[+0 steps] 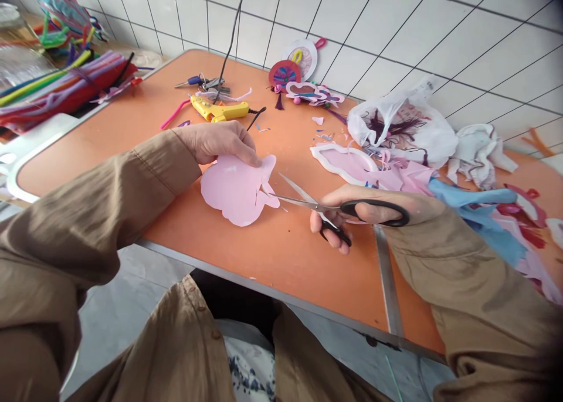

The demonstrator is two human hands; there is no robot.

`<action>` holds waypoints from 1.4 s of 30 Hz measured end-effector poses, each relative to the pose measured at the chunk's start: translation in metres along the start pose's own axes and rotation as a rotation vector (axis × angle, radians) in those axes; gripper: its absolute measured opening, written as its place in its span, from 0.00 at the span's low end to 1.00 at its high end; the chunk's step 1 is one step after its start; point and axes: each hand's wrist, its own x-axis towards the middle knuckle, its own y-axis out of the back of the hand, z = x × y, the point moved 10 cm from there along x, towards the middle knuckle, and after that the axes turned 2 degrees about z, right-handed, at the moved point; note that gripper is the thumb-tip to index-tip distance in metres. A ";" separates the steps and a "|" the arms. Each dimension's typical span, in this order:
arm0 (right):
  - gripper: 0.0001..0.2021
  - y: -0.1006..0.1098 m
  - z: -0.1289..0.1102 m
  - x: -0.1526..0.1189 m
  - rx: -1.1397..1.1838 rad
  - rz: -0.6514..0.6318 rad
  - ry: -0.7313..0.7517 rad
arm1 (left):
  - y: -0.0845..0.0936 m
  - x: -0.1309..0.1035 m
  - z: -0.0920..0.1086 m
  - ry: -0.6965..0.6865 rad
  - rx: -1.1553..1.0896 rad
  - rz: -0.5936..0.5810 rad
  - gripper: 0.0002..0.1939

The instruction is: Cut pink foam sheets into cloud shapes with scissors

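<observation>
In the head view, a pink cut-out (233,188) with a wavy outline lies at the middle of the orange counter (285,261), two pointed lobes on its right side with a notch between them. The left hand (226,142) is at its far edge, the fingers pinched on it: the thumb presses on top, while the fingertips underneath are hidden. To the right of the cut-out, the right hand (341,220) has its fingers closed around the black handles of a pair of scissors (317,207), the thumb through the upper loop. The blades stand apart; the lower one reaches into the notch, the upper one points past the far lobe, clear of the sheet.

Beyond the cut-out lie a yellow glue gun (220,108) and, behind that, a bunch of keys (215,85). Well to the left of the cut-out is a bundle of coloured pipe cleaners (65,88). Beyond it and to the right, a red disc (285,74) and a white disc (303,53) sit by the tiled wall (299,15). Farther right of the cut-out are a white-edged pink piece (343,159), a white plastic bag (404,126) and some crumpled blue material (484,214).
</observation>
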 end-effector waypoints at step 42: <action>0.31 -0.011 0.008 0.019 0.123 0.070 0.038 | -0.044 -0.003 -0.002 -0.036 -0.028 -0.295 0.17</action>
